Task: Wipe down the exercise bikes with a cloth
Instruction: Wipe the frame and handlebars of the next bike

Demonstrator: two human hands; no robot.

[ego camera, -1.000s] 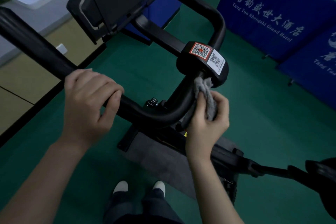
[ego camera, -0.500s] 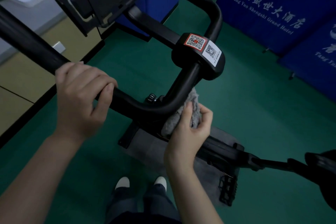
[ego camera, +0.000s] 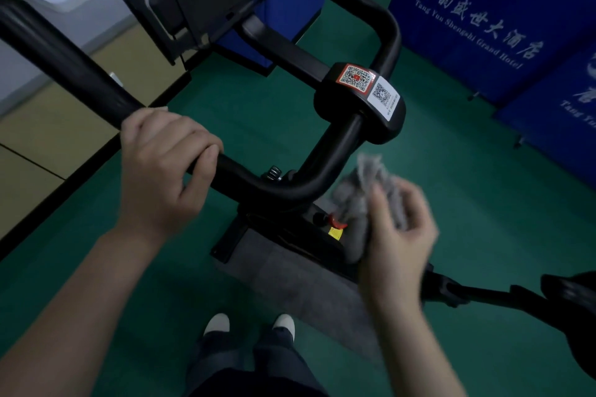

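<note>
head view: your left hand (ego camera: 161, 167) wraps the near handlebar (ego camera: 80, 74) of the exercise bike (ego camera: 383, 26), fingers curled over the top of the tube in a full, steady hold. your right hand (ego camera: 396, 235) holds the grey cloth (ego camera: 361, 200) bunched against the palm, fingers loosely curled round it. the hand is blurred, so i cannot tell how firmly it pinches. the cloth sits just right of the curved stem (ego camera: 335, 151) and below the clamp block (ego camera: 358, 103) with its two qr stickers. it seems to be off the metal, though the blur leaves that unsure.

the cloth looks soft and light and will likely fold to whatever it meets. keep it wadded in the palm with a flap spread under the fingers, so it can wrap round the tube instead of skating along one side. the bike looks heavy and rigid, and its bars appear smooth, so it should not shift under a firm rub. your bracing hand is best kept on the bar, clear of the stretch being wiped. the stickers are probably the one delicate spot: go lightly over their edges. a red knob (ego camera: 335, 221) sits low on the frame beside the cloth and could snag a loose corner.
</note>
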